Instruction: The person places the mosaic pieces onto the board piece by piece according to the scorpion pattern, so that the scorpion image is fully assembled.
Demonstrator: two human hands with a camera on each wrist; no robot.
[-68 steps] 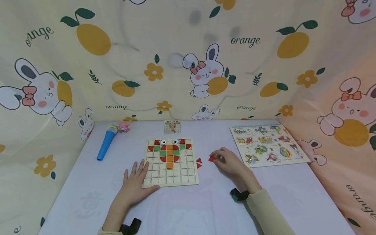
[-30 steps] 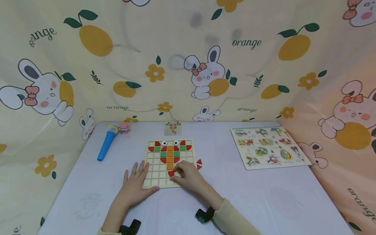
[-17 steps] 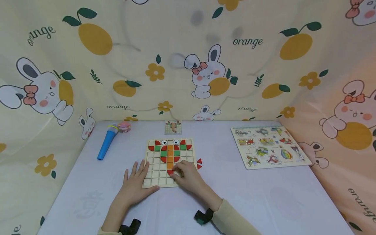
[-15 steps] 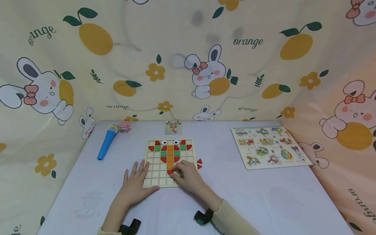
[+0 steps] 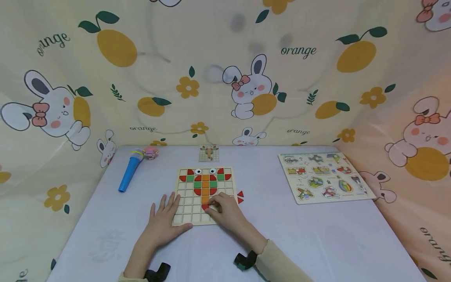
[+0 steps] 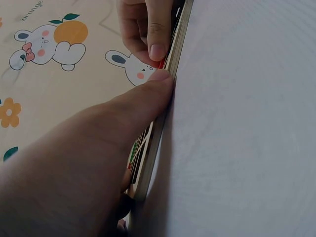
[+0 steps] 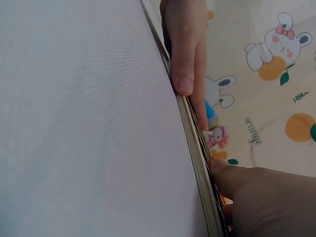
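A square wooden grid board (image 5: pixel 186 211) lies on the table, with red, green and orange tiles and two eye tiles forming a figure. My left hand (image 5: pixel 163 217) rests on its left edge, fingers spread, thumb along the near edge. Just below the orange column, my right hand (image 5: pixel 227 213) pinches a red quarter-circle tile (image 5: pixel 205 207) between thumb and fingers, down at the grid. The right fingers partly cover this tile. In the left wrist view, red shows beneath the right fingertips, beside my left thumb (image 6: pixel 148 96). Two red triangle tiles (image 5: pixel 240 193) lie off the board's right edge.
A small patterned card (image 5: pixel 209 153) lies behind the board. At the back left are a blue toy microphone (image 5: pixel 128 174) and a pink toy (image 5: pixel 150 152). A picture puzzle board (image 5: pixel 318 192) lies at the right. Printed cloth (image 5: pixel 211 105) hangs behind the table.
My right hand has carried the red tile from right of the board to below the orange column, then shifted it slightly up against it. The left hand has stayed put.
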